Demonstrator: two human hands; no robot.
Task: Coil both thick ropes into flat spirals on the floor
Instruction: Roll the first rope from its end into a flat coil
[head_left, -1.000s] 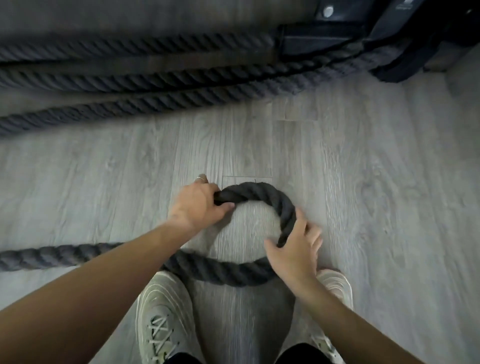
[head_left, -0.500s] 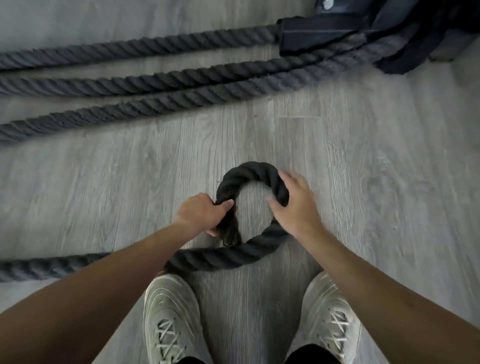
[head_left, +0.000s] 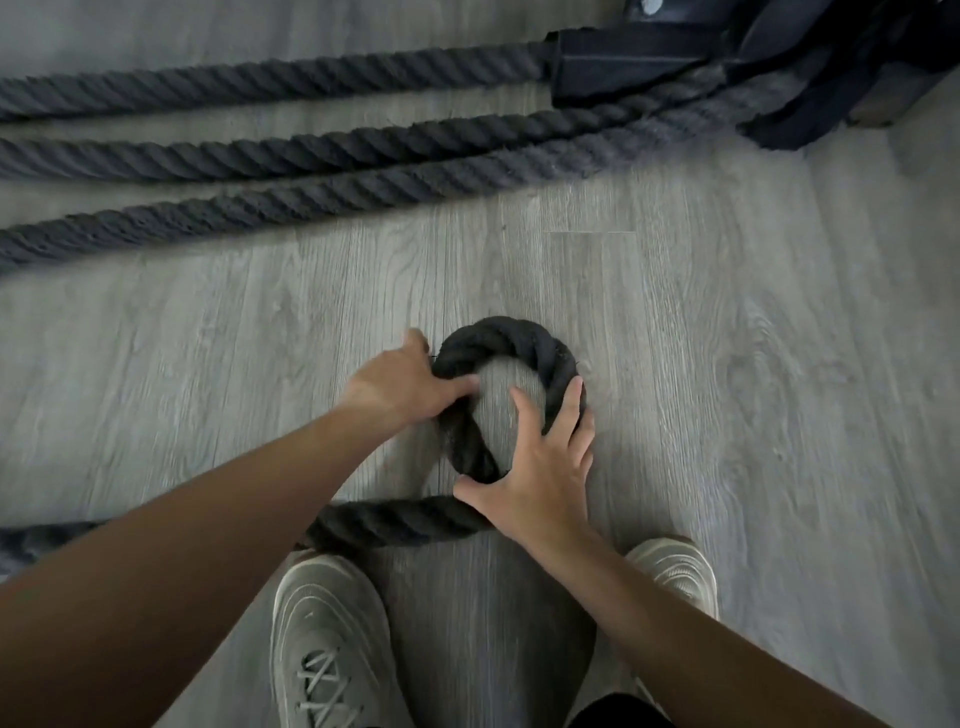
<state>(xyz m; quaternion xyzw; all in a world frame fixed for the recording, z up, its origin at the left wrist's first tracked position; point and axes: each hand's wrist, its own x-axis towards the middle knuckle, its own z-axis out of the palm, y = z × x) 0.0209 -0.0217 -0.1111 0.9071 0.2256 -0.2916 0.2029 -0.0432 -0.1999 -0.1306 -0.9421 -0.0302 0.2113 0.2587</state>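
Rope (head_left: 511, 345) loops tightly at frame centre on the floor (head_left: 727, 364) — your left hand (head_left: 400, 387) clamps its left side, your right hand (head_left: 540, 467) lies spread and flat over the crossing. Its free length runs toward lower left, nearer your left arm.

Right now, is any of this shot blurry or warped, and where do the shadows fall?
Head view: the far ropes at the left edge and the left hand smear slightly with motion; the loop and right hand are sharper. Wide-angle bowing curves the floor planks. Soft, even light; a shadow sits between the shoes.
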